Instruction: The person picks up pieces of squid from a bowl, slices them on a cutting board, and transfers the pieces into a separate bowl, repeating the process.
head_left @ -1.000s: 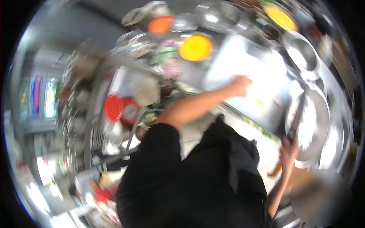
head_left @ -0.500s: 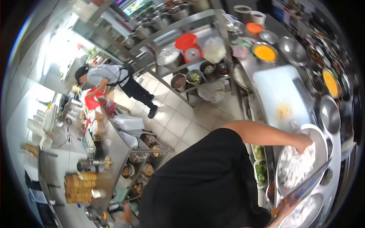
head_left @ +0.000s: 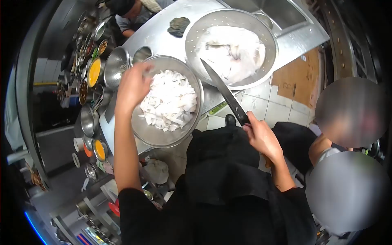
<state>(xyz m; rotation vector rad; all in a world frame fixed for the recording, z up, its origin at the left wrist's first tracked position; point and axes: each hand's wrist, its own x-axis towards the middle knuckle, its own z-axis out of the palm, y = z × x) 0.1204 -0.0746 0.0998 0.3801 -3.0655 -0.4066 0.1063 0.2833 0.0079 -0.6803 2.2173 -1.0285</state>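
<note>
My left hand (head_left: 134,83) is over the left rim of a metal bowl (head_left: 163,143), its fingers bent and apart, with nothing seen in it. Cut white strips (head_left: 169,100) fill the middle of this bowl. My right hand (head_left: 263,136) grips the black handle of a large knife (head_left: 222,90), held in front of my body. The blade points up and left, its tip over the near edge of a perforated metal bowl (head_left: 269,53). Large whitish pieces (head_left: 232,53) lie in that bowl.
A dark crumpled item (head_left: 178,27) lies on the metal counter (head_left: 159,26) near a sink (head_left: 281,16). Bowls with orange contents (head_left: 94,72) stand at the left. One person (head_left: 126,14) is across the counter; others are at the right. Cardboard (head_left: 300,77) lies on the floor.
The view has swung round and down onto the two bowls. My left hand has come up out of the white strips to the bowl's rim. The knife is still in my right hand.
</note>
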